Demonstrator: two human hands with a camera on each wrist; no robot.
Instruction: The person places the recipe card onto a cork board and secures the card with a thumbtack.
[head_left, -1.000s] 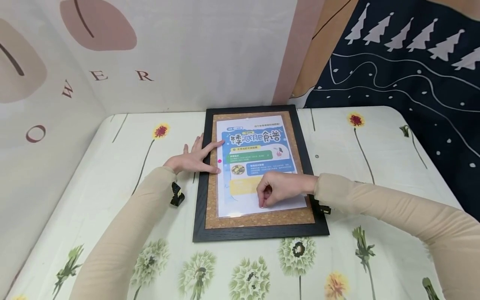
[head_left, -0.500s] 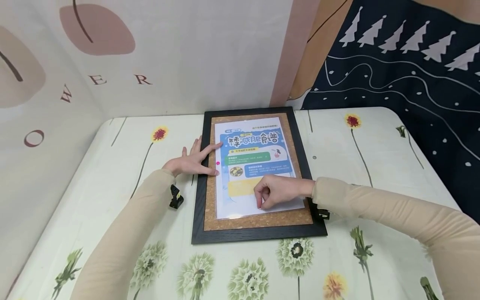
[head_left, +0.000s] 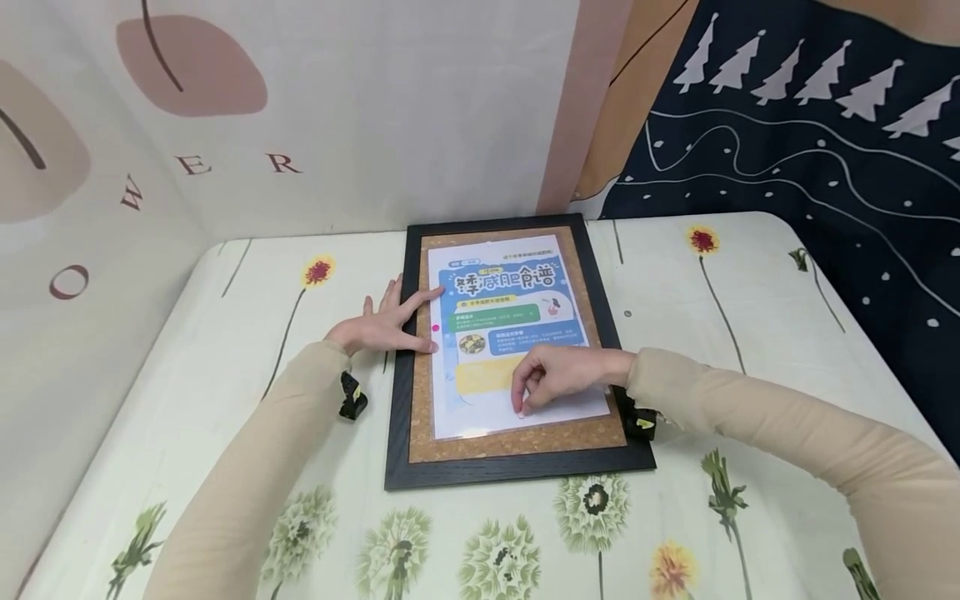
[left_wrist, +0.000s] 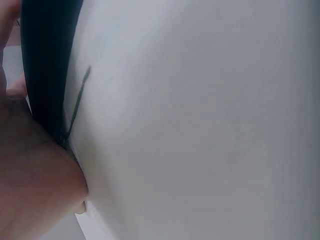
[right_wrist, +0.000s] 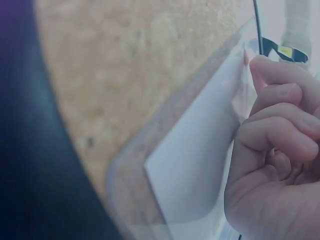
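A corkboard [head_left: 517, 455] in a black frame [head_left: 517, 475] lies on the table, carrying a laminated poster [head_left: 480, 417] with blue, green and yellow panels. My left hand [head_left: 382, 327] lies across the frame's left side with fingers spread. Its thumb and index fingertip touch the poster's left edge, either side of a pink pin [head_left: 436, 328]. Low on the poster, my right hand [head_left: 558, 379] pinches a small white pin [head_left: 521, 415] between thumb and index finger. The right wrist view shows its other fingers curled and the poster's clear laminated corner [right_wrist: 135, 180] over the cork.
A flower-printed cloth [head_left: 315, 450] covers the table. Behind its far edge hangs a pale printed curtain [head_left: 420, 125], with a dark tree-printed cloth [head_left: 750, 150] at the right. A black wrist camera [head_left: 352, 397] sits beside the left wrist.
The head view has tilted slightly. My right hand has shifted a little up and right over the poster, and more of the white pin shows under its fingertips. The left hand stays put.
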